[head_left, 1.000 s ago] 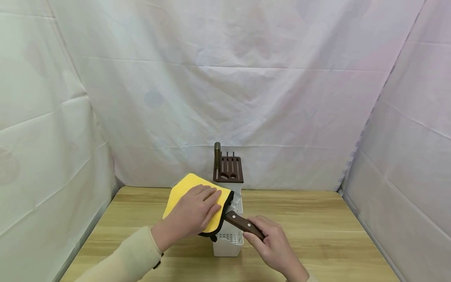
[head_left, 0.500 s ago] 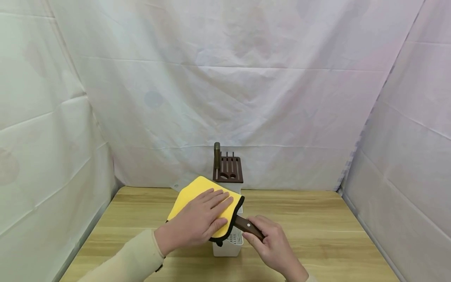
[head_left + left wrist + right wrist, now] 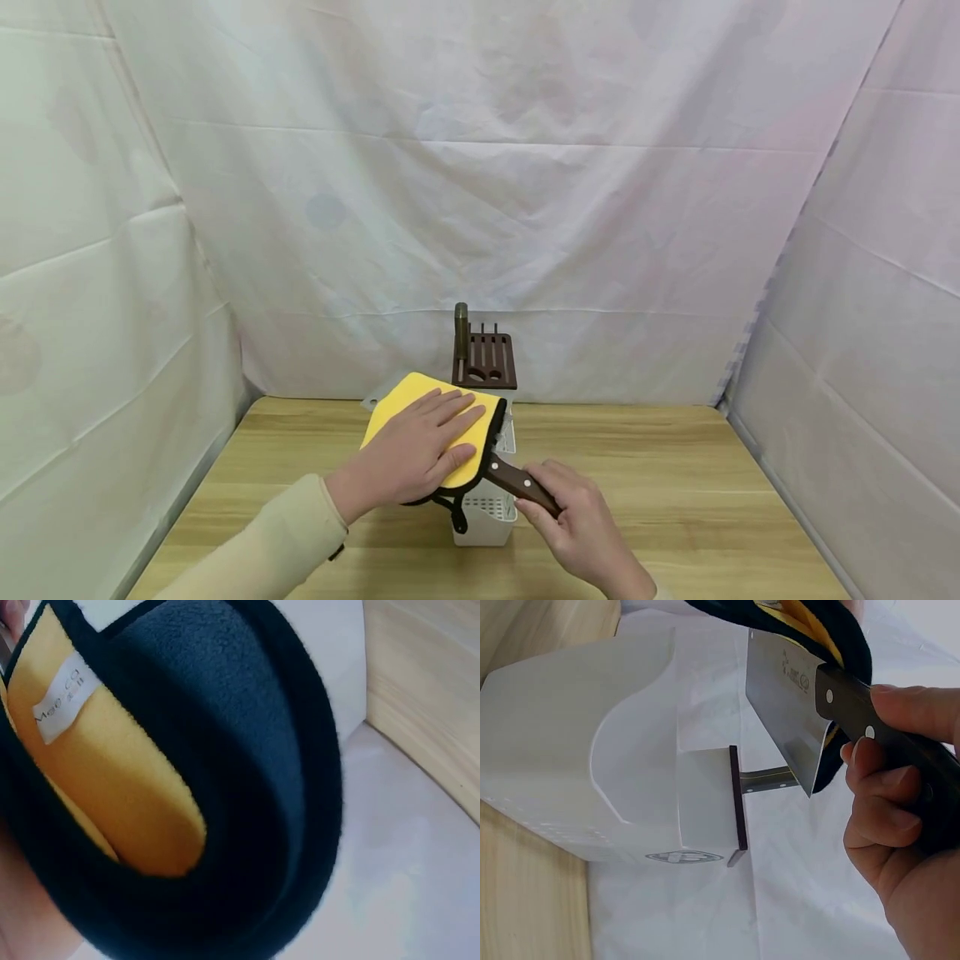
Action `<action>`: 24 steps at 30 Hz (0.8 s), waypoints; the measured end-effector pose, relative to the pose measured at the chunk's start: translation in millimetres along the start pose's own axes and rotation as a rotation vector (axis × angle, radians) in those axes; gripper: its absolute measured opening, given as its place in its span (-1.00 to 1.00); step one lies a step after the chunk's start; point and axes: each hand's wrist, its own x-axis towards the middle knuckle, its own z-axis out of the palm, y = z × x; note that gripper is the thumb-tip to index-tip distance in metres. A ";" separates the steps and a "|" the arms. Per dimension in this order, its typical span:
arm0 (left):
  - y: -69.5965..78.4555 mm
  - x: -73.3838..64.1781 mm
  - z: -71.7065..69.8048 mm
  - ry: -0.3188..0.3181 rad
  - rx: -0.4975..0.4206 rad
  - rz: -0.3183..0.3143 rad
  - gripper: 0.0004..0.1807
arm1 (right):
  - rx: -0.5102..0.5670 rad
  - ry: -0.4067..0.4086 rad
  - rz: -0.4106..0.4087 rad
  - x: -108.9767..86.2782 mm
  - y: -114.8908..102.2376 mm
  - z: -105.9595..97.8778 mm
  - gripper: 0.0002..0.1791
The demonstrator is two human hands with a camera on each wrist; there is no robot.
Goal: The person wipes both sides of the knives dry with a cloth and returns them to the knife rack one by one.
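Note:
My right hand (image 3: 587, 529) grips the dark riveted handle of a cleaver (image 3: 517, 483), held above the table and pointing up to the left. My left hand (image 3: 420, 446) lies with straight fingers on a yellow cloth (image 3: 411, 390) edged in black, which covers most of the blade. A blade corner with a hole shows past the cloth at the far left. In the right wrist view the blade's (image 3: 784, 712) broad face is bare at the lower side. The left wrist view shows the cloth's dark grey underside (image 3: 217, 682) and a white label.
Behind and below the cleaver stands a white knife holder (image 3: 483, 533) with a brown slotted top (image 3: 504, 362). One dark-handled knife (image 3: 461, 333) stands in its left slot. The wooden table (image 3: 637, 483) is enclosed by white curtains (image 3: 480, 208).
My left hand and the cloth slid right toward the handle, then back left along the blade. A black loop now hangs lower from the cloth. My right hand barely moved.

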 end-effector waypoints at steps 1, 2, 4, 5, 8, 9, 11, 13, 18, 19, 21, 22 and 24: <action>-1.6 0.1 -0.4 -0.005 0.000 -0.010 -0.38 | 0.000 -0.003 0.002 0.1 -0.3 -0.1 -0.79; -3.3 0.0 -1.0 -0.010 -0.002 -0.019 -0.38 | -0.001 -0.005 0.004 0.2 -0.4 -0.2 -0.79; -5.8 0.1 -2.8 -0.017 -0.006 -0.033 -0.38 | 0.000 -0.008 0.007 0.4 -0.7 -0.6 -0.79; -6.9 0.1 -3.6 -0.018 -0.006 -0.037 -0.38 | 0.004 -0.009 0.006 0.4 -0.7 -0.8 -0.79; -8.5 0.2 -5.5 -0.020 -0.002 -0.033 -0.37 | 0.002 0.000 -0.012 0.8 -0.4 -1.4 -0.78; -8.5 0.3 -5.5 -0.019 0.004 -0.026 -0.37 | 0.000 0.005 -0.020 0.9 -0.2 -1.5 -0.76; -7.7 0.3 -4.6 -0.014 0.017 -0.004 -0.36 | -0.008 0.013 -0.037 1.0 0.2 -1.4 -0.72; -5.9 0.5 -2.4 -0.002 0.032 0.029 -0.36 | -0.016 0.015 -0.046 1.0 0.8 -0.9 -0.69; 1.0 1.7 1.7 0.034 0.050 0.104 -0.36 | -0.021 -0.006 -0.030 1.1 1.7 0.2 -0.69; 2.4 2.1 1.9 0.037 0.049 0.118 -0.36 | -0.022 -0.008 -0.028 1.2 1.9 0.3 -0.70; 4.8 2.6 2.9 0.036 0.048 0.136 -0.35 | -0.032 -0.006 -0.030 1.5 2.4 0.6 -0.72; 5.9 2.7 3.4 0.039 0.049 0.144 -0.35 | -0.039 -0.004 -0.032 1.5 2.7 0.7 -0.72; 7.2 2.8 4.3 0.038 0.052 0.157 -0.34 | -0.056 0.002 -0.039 1.9 3.0 0.7 -0.72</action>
